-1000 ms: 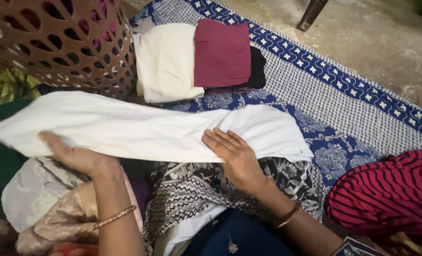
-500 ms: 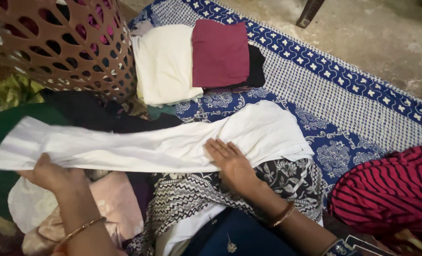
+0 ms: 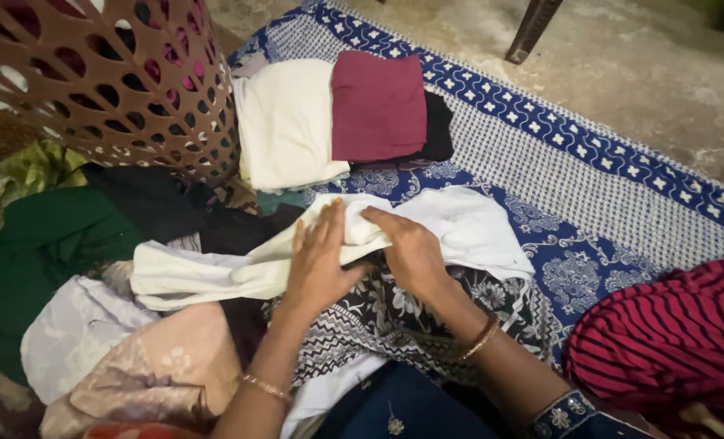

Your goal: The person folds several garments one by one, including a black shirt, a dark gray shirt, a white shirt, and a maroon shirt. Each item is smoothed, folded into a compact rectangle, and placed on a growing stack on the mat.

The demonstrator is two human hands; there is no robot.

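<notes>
At far left a dark green cloth (image 3: pixel 41 244) lies crumpled beside a pale grey and beige heap of fabric (image 3: pixel 110 358). Above them stands a brown perforated plastic laundry basket (image 3: pixel 102 81), pink cloth showing through its holes. A long white cotton garment (image 3: pixel 240 264) stretches from the heap across the person's lap onto a blue and white patterned floor mat (image 3: pixel 590 187). The left hand (image 3: pixel 320 262) lies flat on the garment's middle, fingers (image 3: pixel 329 223) straight and pressed together, bunching a fold. Just beside it, touching, the right hand (image 3: pixel 411 248) presses the same fold, its fingers (image 3: pixel 382 218) close together and curled over the cloth; each wrist wears 1 bangle. Beyond the hands sits a stack of 3 folded pieces: cream (image 3: pixel 289 122), maroon (image 3: pixel 378 106) and black (image 3: pixel 439 126). Under the forearms spreads black and white printed fabric (image 3: pixel 394 321). At far right lies a red and black striped cloth (image 3: pixel 671 333).
</notes>
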